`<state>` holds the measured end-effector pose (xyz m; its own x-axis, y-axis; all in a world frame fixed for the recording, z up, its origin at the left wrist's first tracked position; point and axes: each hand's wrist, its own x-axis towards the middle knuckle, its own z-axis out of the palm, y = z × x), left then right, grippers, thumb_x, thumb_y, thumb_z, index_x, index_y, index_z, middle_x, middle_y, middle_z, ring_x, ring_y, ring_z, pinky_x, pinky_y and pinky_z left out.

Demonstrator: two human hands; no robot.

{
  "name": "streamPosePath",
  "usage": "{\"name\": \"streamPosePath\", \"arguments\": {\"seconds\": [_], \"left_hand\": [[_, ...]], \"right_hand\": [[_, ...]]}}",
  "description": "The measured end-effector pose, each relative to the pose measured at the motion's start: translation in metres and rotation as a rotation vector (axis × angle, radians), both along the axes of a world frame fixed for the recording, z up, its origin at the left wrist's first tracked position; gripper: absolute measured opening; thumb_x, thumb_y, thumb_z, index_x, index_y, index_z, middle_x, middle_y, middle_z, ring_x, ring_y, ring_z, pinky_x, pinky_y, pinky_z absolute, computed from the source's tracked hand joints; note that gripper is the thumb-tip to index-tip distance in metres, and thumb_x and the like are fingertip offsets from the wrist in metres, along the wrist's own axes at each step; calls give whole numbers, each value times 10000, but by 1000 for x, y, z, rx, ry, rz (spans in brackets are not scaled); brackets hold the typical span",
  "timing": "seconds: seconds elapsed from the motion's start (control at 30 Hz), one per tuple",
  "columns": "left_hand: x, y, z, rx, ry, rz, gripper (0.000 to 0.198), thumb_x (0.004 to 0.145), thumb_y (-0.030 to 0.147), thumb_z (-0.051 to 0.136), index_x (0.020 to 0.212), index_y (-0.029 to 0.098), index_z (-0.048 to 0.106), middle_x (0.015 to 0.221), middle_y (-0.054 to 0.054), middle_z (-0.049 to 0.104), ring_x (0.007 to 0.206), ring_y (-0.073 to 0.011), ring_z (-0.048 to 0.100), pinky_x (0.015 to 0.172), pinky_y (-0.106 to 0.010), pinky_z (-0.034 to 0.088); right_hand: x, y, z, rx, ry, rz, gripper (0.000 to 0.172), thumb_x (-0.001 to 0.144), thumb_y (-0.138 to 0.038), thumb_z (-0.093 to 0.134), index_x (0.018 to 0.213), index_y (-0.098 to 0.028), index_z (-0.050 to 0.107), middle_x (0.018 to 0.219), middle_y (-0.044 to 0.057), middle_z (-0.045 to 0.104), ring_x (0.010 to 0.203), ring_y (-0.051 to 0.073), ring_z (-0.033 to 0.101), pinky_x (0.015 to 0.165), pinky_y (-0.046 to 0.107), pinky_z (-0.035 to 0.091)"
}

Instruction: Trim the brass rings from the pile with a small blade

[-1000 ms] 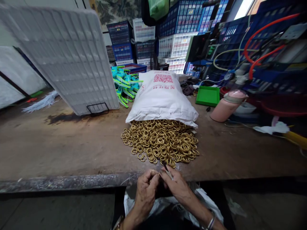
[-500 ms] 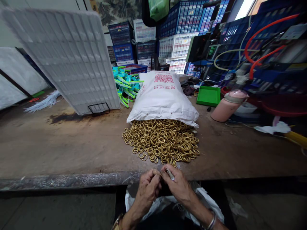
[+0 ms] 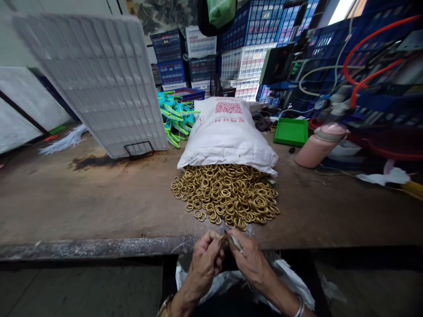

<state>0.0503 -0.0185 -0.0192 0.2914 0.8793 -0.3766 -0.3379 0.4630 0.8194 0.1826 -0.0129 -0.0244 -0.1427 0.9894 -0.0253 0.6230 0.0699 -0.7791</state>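
My left hand point(image 3: 205, 260) pinches a small gold-coloured ring point(image 3: 224, 237) at the table's front edge; most of the ring is hidden by my fingers. Closed around a small, thin, silvery knife-like tool point(image 3: 236, 243), my right hand point(image 3: 251, 259) brings its dark tip against or very close to that ring. Just beyond both hands lies a heap of gold-coloured rings point(image 3: 228, 193), spilling from the mouth of a white woven sack point(image 3: 228, 136) with red print. Below my hands, a white plastic bag or sheet point(image 3: 234, 279) spreads over my lap.
A pale ribbed plastic tray point(image 3: 99, 83) stands upright at the left on a black wire stand. Turquoise and green plastic pieces point(image 3: 175, 116) lie beside the sack. To the right are a green tray point(image 3: 291, 132) and a pink bottle point(image 3: 319, 147). Stacked crates point(image 3: 244, 61) fill the back.
The view has shifted slightly. My hands have parted a little at the fingertips, so the ring and the tool's dark tip show now. Heap and sack stay as they were.
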Motion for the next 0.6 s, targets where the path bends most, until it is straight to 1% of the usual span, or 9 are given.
{"name": "streamPosePath", "arguments": {"seconds": [0.07, 0.17, 0.27, 0.37, 0.47, 0.6], "left_hand": [[0, 1, 1, 9, 17, 6, 343, 723, 495, 524, 674, 179, 400, 521, 78, 388, 372, -15, 254, 362, -149, 165], [1, 1, 0, 29, 51, 31, 360, 698, 513, 543, 680, 179, 410, 522, 76, 399, 375, -17, 267, 366, -151, 177], [1, 0, -4, 62, 85, 54, 359, 698, 507, 548, 666, 175, 416, 507, 73, 404, 378, -20, 276, 375, -155, 196], [0, -4, -4, 108, 111, 70, 356, 709, 496, 543, 636, 166, 431, 487, 68, 399, 380, -23, 283, 384, -161, 209], [-1, -10, 2, 111, 79, 56, 354, 708, 482, 555, 614, 166, 427, 467, 66, 403, 364, -21, 275, 368, -164, 182], [1, -12, 11, 4, -88, 10, 320, 714, 453, 565, 645, 177, 418, 489, 62, 449, 335, -15, 252, 342, -163, 138]], "right_hand": [[-1, -2, 0, 16, -77, 57, 160, 711, -113, 339, 710, -204, 470, 587, -24, 514, 533, 111, 471, 524, 208, 337], [-4, -4, 3, 23, -180, 87, 214, 638, -59, 337, 718, -206, 471, 602, -15, 541, 542, 116, 497, 530, 208, 332], [-6, -4, 5, 43, -252, 94, 239, 639, -53, 326, 746, -210, 472, 629, -7, 571, 566, 124, 524, 532, 211, 325], [-3, -3, 1, 60, -328, 98, 252, 637, -46, 328, 765, -209, 472, 598, -8, 576, 546, 129, 532, 508, 217, 299], [8, -2, -9, 60, -428, 46, 238, 655, -63, 344, 796, -202, 476, 594, 0, 586, 533, 138, 541, 485, 225, 267], [27, 1, -15, 108, -487, -83, 194, 725, -121, 347, 838, -198, 485, 603, 13, 592, 557, 158, 563, 489, 231, 264]]}}
